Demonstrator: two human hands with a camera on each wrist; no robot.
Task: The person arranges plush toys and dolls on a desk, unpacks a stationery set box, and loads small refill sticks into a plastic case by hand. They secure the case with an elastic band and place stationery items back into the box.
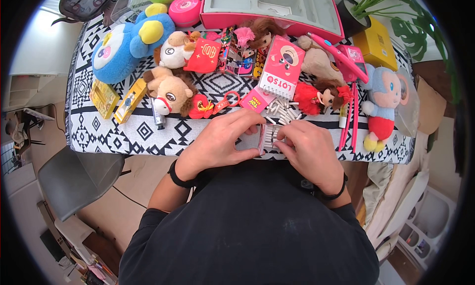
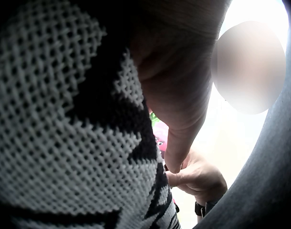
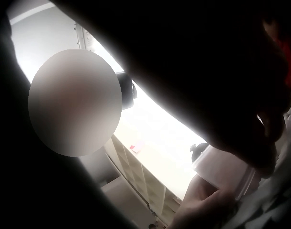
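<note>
Close to the table's front edge, the left hand (image 1: pixel 225 138) grips the left side of a small clear box (image 1: pixel 262 139) with thumb and fingers. Short white sticks (image 1: pixel 270 135) lie in the box. The right hand (image 1: pixel 308 147) is at the box's right side, its fingers curled over the sticks; whether it pinches one is hidden. A loose pile of white sticks (image 1: pixel 284 110) lies just behind the box. In the right wrist view the clear box (image 3: pixel 222 167) shows between the left hand (image 3: pixel 203 202) and the dark right hand (image 3: pixel 222 81).
Behind the pile stand a pink LOTSO notepad (image 1: pixel 282 67) and a pink card (image 1: pixel 256 100). Plush toys, including a brown horse (image 1: pixel 170 91) and a blue one (image 1: pixel 123 52), lie left. A red-dressed doll (image 1: pixel 316 98) and pink pens (image 1: pixel 352 122) lie right. A pink box (image 1: pixel 222 21) is at the back.
</note>
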